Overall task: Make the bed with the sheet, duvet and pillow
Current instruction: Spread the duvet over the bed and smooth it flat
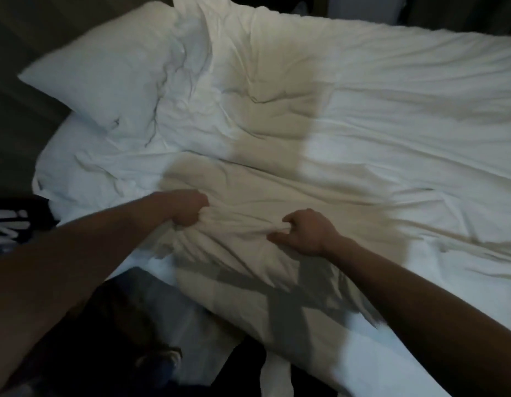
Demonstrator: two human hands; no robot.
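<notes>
duvet (348, 133): spread rumpled over the bed, soft, bulky, light; looks easiest taken at its near edge.
left hand (188, 209): fist bunching that edge.
right hand (301, 233): pinching a fold nearby.
pillow (105, 75): at the head, far left.

Dark garment with white lettering (11, 224) lying at the left edge beside the bed, dark shoe (159, 361) sitting on the dim floor (174, 305) below
</notes>
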